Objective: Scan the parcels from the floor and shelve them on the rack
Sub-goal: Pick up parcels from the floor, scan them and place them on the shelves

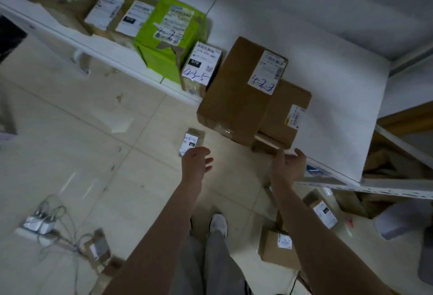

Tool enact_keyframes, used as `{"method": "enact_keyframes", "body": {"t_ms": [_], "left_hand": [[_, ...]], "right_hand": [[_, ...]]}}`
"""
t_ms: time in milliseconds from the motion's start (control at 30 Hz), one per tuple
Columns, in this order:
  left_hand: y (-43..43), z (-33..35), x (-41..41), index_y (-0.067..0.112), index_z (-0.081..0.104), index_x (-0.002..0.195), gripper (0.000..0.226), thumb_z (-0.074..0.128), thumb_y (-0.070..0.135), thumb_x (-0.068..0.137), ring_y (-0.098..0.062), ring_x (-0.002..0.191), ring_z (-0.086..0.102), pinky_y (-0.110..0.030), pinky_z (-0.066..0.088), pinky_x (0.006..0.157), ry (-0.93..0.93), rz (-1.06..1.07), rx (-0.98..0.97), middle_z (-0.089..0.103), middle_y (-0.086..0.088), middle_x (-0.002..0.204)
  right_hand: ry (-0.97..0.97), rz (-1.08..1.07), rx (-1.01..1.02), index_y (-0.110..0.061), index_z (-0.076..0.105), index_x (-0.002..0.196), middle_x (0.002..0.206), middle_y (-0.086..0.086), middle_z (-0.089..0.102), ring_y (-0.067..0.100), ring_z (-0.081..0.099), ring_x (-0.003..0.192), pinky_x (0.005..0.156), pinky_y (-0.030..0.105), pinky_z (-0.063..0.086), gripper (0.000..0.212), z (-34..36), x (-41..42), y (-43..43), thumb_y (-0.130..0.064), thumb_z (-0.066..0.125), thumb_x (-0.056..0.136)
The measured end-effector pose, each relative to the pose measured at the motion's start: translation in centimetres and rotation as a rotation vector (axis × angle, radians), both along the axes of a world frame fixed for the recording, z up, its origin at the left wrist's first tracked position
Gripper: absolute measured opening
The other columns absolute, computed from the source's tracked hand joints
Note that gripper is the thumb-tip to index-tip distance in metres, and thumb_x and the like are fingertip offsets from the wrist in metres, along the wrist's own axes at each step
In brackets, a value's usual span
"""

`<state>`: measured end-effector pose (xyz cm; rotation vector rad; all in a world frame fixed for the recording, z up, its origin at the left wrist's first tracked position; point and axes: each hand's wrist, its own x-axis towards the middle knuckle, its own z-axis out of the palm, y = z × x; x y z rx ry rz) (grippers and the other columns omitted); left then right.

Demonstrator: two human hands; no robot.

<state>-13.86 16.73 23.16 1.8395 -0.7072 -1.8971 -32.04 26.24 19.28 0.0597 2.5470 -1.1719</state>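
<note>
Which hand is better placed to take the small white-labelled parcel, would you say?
Left: the left hand is open beside the parcel; the right hand is at the brown box on the rack.

A pale, glossy tiled floor [70,119] with thin grey joints fills the left half and shows soft glints of light. A white rack [339,112] runs slantwise across the view, its shelf board flat and matte, with a plain grey-white wall [304,2] behind it. At lower left a power strip [38,223] with white plugs lies on the floor, trailing tangled pale cables [70,241].

Slack hands [195,163] [289,167] beside stacked parcels [236,93]
</note>
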Motion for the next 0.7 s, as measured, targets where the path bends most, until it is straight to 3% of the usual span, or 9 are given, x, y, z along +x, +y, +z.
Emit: {"method": "enact_keyframes", "body": {"t_ms": [67, 167, 267, 333, 400, 467, 633, 700], "left_hand": [[-0.3, -1.3, 1.9, 0.011, 0.063, 0.092, 0.011, 0.055, 0.006, 0.098, -0.025, 0.086, 0.064, -0.033, 0.051, 0.072, -0.034, 0.035, 0.006, 0.065, -0.01, 0.098], [-1.1, -3.4, 4.8, 0.006, 0.061, 0.099, 0.009, 0.052, 0.004, 0.098, -0.023, 0.078, 0.063, -0.032, 0.048, 0.066, -0.099, 0.066, 0.007, 0.065, -0.011, 0.096], [-1.7, -5.4, 7.6, 0.006, 0.061, 0.095, 0.009, 0.052, 0.005, 0.097, -0.021, 0.074, 0.062, -0.03, 0.047, 0.062, -0.199, 0.06, -0.009, 0.065, -0.01, 0.09], [-2.1, -6.9, 9.3, 0.008, 0.061, 0.091, 0.007, 0.056, 0.006, 0.095, -0.023, 0.075, 0.062, -0.031, 0.049, 0.064, -0.247, 0.048, -0.001, 0.065, -0.008, 0.085], [-2.6, -8.6, 10.6, 0.011, 0.062, 0.085, 0.01, 0.06, 0.009, 0.094, -0.026, 0.077, 0.062, -0.036, 0.05, 0.07, -0.286, 0.012, 0.02, 0.064, -0.006, 0.079], [-3.3, -10.3, 11.7, 0.007, 0.064, 0.094, 0.006, 0.063, 0.012, 0.093, -0.028, 0.08, 0.063, -0.042, 0.054, 0.077, -0.309, 0.004, 0.04, 0.063, -0.004, 0.076], [-5.4, -14.4, 14.0, 0.006, 0.059, 0.101, 0.012, 0.063, 0.015, 0.094, -0.026, 0.079, 0.062, -0.037, 0.052, 0.072, -0.278, 0.04, 0.063, 0.062, -0.004, 0.078], [-6.1, -16.4, 14.9, 0.006, 0.06, 0.102, 0.014, 0.063, 0.018, 0.094, -0.027, 0.086, 0.065, -0.04, 0.056, 0.081, -0.292, -0.002, 0.048, 0.065, -0.006, 0.085]], "right_hand": [[0.023, 0.019, -0.018, -0.001, 0.051, 0.126, 0.115, 0.011, 0.058, 0.023, 0.055, 0.103, 0.095, 0.035, 0.046, 0.038, -0.6, 1.9, 0.6, -0.015, 0.057, 0.091], [-0.125, 0.123, 0.021, -0.008, 0.043, 0.134, 0.128, 0.016, 0.053, 0.029, 0.053, 0.113, 0.099, 0.047, 0.047, 0.047, -3.7, 4.2, 1.2, -0.03, 0.055, 0.094], [-0.234, 0.276, 0.133, -0.012, 0.042, 0.132, 0.123, 0.01, 0.054, 0.025, 0.053, 0.107, 0.096, 0.045, 0.05, 0.048, -7.4, 6.4, 0.4, -0.033, 0.063, 0.095], [-0.295, 0.362, 0.184, -0.011, 0.043, 0.13, 0.12, 0.008, 0.055, 0.022, 0.053, 0.102, 0.092, 0.041, 0.049, 0.048, -9.2, 8.1, -0.9, -0.035, 0.065, 0.094], [-0.335, 0.434, 0.201, -0.012, 0.045, 0.124, 0.116, 0.013, 0.06, 0.027, 0.061, 0.098, 0.09, 0.047, 0.053, 0.045, -11.1, 10.0, -2.5, -0.035, 0.067, 0.092], [-0.397, 0.453, 0.193, -0.018, 0.046, 0.114, 0.113, 0.019, 0.064, 0.033, 0.065, 0.096, 0.087, 0.054, 0.055, 0.04, -12.7, 11.9, -4.4, -0.035, 0.071, 0.088], [-0.385, 0.643, 0.268, -0.007, 0.047, 0.13, 0.132, 0.022, 0.055, 0.035, 0.056, 0.117, 0.1, 0.04, 0.044, 0.052, -16.2, 15.9, -9.1, -0.036, 0.067, 0.091], [-0.362, 0.715, 0.3, -0.006, 0.043, 0.138, 0.138, 0.022, 0.047, 0.036, 0.053, 0.122, 0.099, 0.038, 0.043, 0.061, -18.2, 17.0, -10.8, -0.039, 0.065, 0.092]]}}
